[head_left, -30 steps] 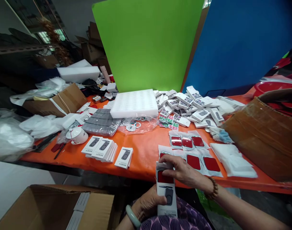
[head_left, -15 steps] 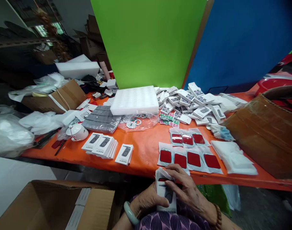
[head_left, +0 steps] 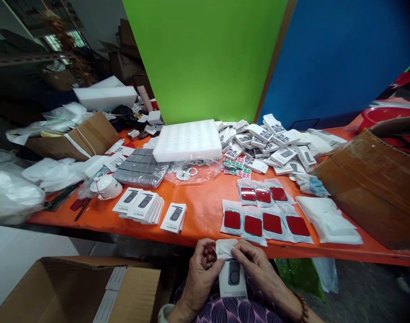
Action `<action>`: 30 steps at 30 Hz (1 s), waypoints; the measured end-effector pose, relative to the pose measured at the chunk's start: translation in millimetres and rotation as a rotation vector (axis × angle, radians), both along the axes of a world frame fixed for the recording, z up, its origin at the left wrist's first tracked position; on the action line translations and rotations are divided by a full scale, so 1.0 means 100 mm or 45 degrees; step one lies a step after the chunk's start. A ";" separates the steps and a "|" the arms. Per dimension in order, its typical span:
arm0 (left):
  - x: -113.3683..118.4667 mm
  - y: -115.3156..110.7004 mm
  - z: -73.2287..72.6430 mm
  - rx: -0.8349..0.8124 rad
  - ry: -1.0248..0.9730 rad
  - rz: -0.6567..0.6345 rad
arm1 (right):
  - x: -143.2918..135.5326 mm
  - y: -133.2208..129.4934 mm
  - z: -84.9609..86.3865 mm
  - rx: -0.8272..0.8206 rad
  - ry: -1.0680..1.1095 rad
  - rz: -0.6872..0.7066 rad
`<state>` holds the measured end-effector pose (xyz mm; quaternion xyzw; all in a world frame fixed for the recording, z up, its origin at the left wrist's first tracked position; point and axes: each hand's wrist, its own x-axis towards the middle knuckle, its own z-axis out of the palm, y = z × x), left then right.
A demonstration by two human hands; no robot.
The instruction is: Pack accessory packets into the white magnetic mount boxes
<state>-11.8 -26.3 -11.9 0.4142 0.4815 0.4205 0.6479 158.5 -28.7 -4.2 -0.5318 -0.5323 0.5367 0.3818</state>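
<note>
A small white box (head_left: 226,282) with a dark ring-shaped device printed on its front stands upright over my lap. White wrapping (head_left: 226,247) sticks out of its top end. My left hand (head_left: 203,271) grips the left upper side of the box, thumb at the front. With thumb and fingers closed, my right hand (head_left: 255,267) pinches the wrapping at the top right. Just beyond, on the orange table, lie several red square pieces in white sleeves (head_left: 252,225). To the left, a stack of similar boxes (head_left: 144,206) stands beside a smaller stack (head_left: 173,218).
A pile of white boxes (head_left: 268,141) lies at the back, near a white foam tray (head_left: 187,140). Flat white sleeves (head_left: 327,220) and a large carton (head_left: 373,188) are at right. An open carton (head_left: 140,291) stands below left; a white mug (head_left: 107,186) sits on the table.
My left hand has moved up from the box's lower part to its top. My right fingers have shifted to the top edge. The red piece in the box top no longer shows.
</note>
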 end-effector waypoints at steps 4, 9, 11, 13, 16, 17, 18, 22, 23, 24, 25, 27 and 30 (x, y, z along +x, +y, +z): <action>0.02 0.00 0.04 0.079 0.224 -0.001 | -0.04 -0.02 -0.08 -0.106 0.265 -0.171; 0.08 0.07 0.01 -0.027 0.225 -0.077 | 0.01 -0.13 -0.08 -0.092 0.507 -0.221; 0.09 0.09 0.01 -0.061 0.243 -0.130 | 0.04 -0.19 -0.08 -0.121 0.537 -0.203; 0.10 0.08 0.03 -0.061 0.284 -0.164 | 0.05 -0.23 -0.09 -0.165 0.517 -0.220; 0.12 0.05 0.08 0.034 0.359 -0.205 | 0.05 -0.24 -0.12 -0.214 0.390 -0.243; 0.13 0.04 0.10 0.079 0.375 -0.220 | 0.05 -0.23 -0.13 -0.219 0.332 -0.244; 0.13 0.03 0.12 0.120 0.386 -0.233 | 0.04 -0.22 -0.13 -0.219 0.272 -0.253; 0.16 0.00 0.16 0.160 0.418 -0.166 | -0.02 -0.12 -0.11 -0.180 0.122 -0.388; 0.17 0.00 0.16 0.131 0.399 -0.123 | -0.04 -0.10 -0.09 -0.168 0.135 -0.419; 0.17 0.00 0.16 0.090 0.364 -0.075 | -0.06 -0.08 -0.08 -0.153 0.166 -0.439; 0.18 0.01 0.15 0.042 0.314 -0.030 | -0.06 -0.07 -0.06 -0.136 0.206 -0.436; 0.18 0.02 0.14 -0.038 0.218 0.026 | -0.05 -0.06 -0.04 -0.103 0.255 -0.356; 0.15 0.04 0.11 -0.079 0.189 -0.002 | 0.03 -0.10 -0.06 -0.110 0.209 -0.179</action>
